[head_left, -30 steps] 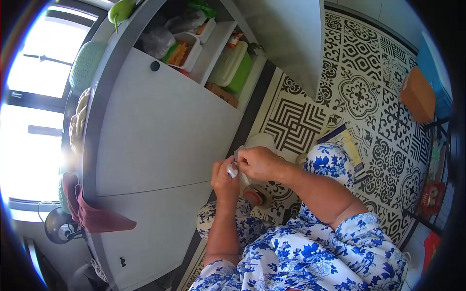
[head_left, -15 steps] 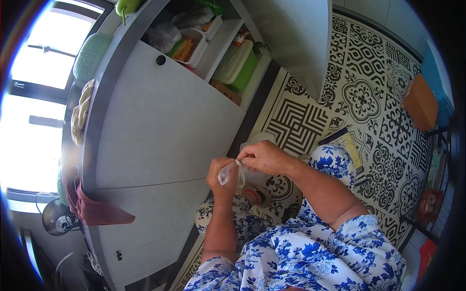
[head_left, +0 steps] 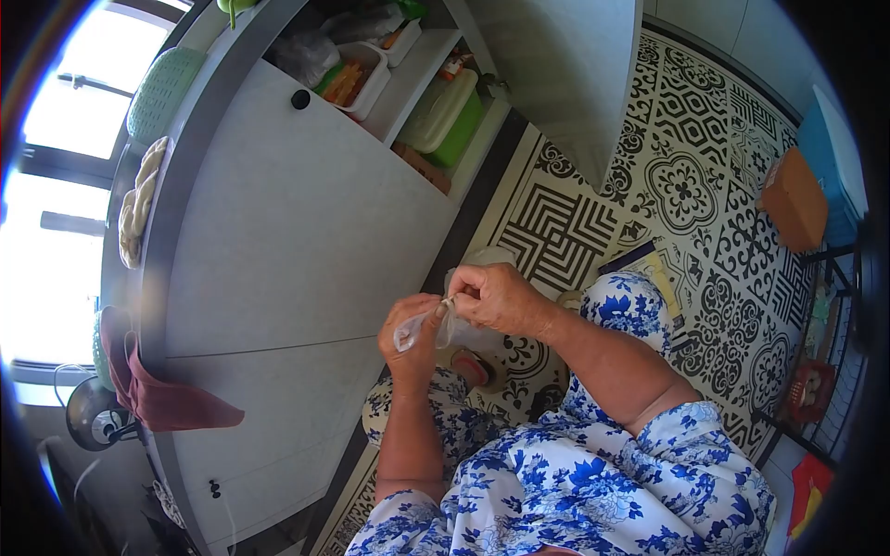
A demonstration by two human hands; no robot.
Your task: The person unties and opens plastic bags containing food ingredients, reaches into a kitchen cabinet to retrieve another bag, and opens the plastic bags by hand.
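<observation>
Both hands meet at the gathered neck of a thin, whitish plastic bag (head_left: 468,335). My left hand (head_left: 411,326) is closed on the bag, and a loose flap of the plastic hangs over its fingers. With thumb and fingertips, my right hand (head_left: 499,298) pinches the twisted part at the neck. The lower part of the bag hangs beneath the right hand, between my knees, partly hidden by that hand. What the bag contains cannot be made out.
To the left are grey cabinet doors (head_left: 297,222). An open cabinet holds a green box with a pale lid (head_left: 451,125) and a white bin (head_left: 373,83). A cardboard box (head_left: 794,199) and wire rack (head_left: 830,408) stand right. A yellow packet (head_left: 660,278) lies on the patterned floor.
Both hands have shifted slightly left in view, still on the bag's neck. The camera view has turned a little. The right fingers now pinch closer in at the twist.
</observation>
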